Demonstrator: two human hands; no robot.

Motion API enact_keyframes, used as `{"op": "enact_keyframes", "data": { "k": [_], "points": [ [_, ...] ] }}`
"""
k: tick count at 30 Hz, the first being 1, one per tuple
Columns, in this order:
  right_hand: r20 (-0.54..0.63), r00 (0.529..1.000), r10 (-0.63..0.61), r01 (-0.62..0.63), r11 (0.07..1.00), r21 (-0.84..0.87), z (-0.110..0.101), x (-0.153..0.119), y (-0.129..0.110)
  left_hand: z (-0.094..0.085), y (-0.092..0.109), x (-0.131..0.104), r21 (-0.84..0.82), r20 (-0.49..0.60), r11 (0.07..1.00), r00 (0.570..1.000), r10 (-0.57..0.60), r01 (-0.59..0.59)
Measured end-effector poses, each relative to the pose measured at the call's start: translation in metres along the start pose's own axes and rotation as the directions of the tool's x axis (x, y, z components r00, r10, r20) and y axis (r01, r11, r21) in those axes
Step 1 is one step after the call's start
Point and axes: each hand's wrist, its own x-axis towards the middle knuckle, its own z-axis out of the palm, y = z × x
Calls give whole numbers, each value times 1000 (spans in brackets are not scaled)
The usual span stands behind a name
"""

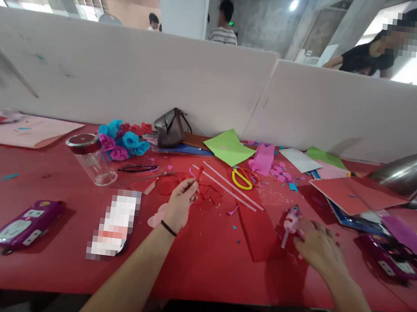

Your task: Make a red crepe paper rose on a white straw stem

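My left hand [183, 199] is closed, pinching a small red paper piece [199, 173] that points up from the fingertips. Cut red paper shapes lie on the red table just beyond and beside it, with pink paper petals [157, 215] near the wrist. My right hand [317, 244] is spread low over the table at the right, fingers apart, its thumb side beside a small pink glue gun [292, 221] whose clear stick points toward me. Between the hands are a red paper sheet [258, 233], two glue sticks [233, 185] and yellow-handled scissors [242, 179].
Paper flowers [122, 140], a clear jar [97, 165], a phone [115, 223] and a purple power strip [27, 225] are at the left. A dark pouch [171, 128] stands by the white partition [127, 75]. At right are stacked papers [359, 192], a metal kettle [414, 168] and cables. People are beyond.
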Motion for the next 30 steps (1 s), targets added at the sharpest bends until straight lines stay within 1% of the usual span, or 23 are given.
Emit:
{"op": "enact_keyframes", "data": {
  "k": [1, 3, 5, 7, 10, 11, 12, 13, 14, 15, 16, 18, 20, 21, 23, 25, 30],
  "points": [
    [39, 999, -4, 5, 1000, -30, 4, 1, 6, -1, -2, 1, 35, 2, 999, 1000, 5, -5],
    [53, 997, -61, 64, 997, -46, 10, 2, 11, -1, -5, 3, 113, 9, 993, 1000, 16, -17],
    [15, 993, -115, 116, 993, -17, 13, 2, 13, -2, -8, 3, 180, 18, 983, 1000, 20, -23],
    [-44, 993, -114, 116, 992, 55, 13, 1, 15, -1, -10, 2, 227, 23, 974, 1000, 11, -16],
    [-206, 978, -20, 71, 968, 242, 5, -3, 13, 0, -13, 0, 272, 22, 962, 1000, 8, -14],
    [-245, 969, 28, 53, 946, 321, 1, -6, 9, 0, -13, 0, 288, 19, 957, 1000, 16, -21],
    [-255, 964, 81, 30, 915, 402, -4, -9, 4, 0, -14, -1, 311, 16, 950, 999, 32, -36],
    [-230, 965, 127, -1, 877, 481, -10, -13, -4, 0, -14, -1, 344, 16, 937, 998, 59, -60],
    [-172, 970, 171, -50, 835, 548, -15, -17, -12, 0, -15, -1, 387, 21, 917, 995, 94, -95],
    [-109, 978, 179, -77, 790, 608, -20, -22, -23, 0, -15, -1, 439, 35, 888, 990, 137, -139],
    [-65, 987, 144, -65, 744, 665, -23, -27, -33, 0, -16, -1, 493, 59, 849, 981, 184, -189],
    [-42, 999, -29, 51, 614, 788, -28, -36, -55, 0, -16, -1, 585, 130, 755, 953, 272, -295],
    [-56, 984, -169, 134, 495, 858, -28, -43, -74, 1, -17, -2, 635, 201, 673, 922, 331, -380],
    [-63, 977, -205, 154, 467, 871, -27, -45, -82, 1, -17, -3, 647, 228, 644, 910, 346, -407],
    [-67, 971, -230, 168, 452, 876, -25, -47, -96, 2, -17, -4, 660, 254, 614, 898, 359, -432],
    [-66, 969, -236, 171, 457, 873, -23, -48, -105, 3, -17, -5, 671, 260, 598, 895, 363, -438],
    [-96, 951, -294, 227, 452, 863, -21, -46, -114, 3, -17, -6, 685, 281, 564, 881, 380, -461]
  ]
}}
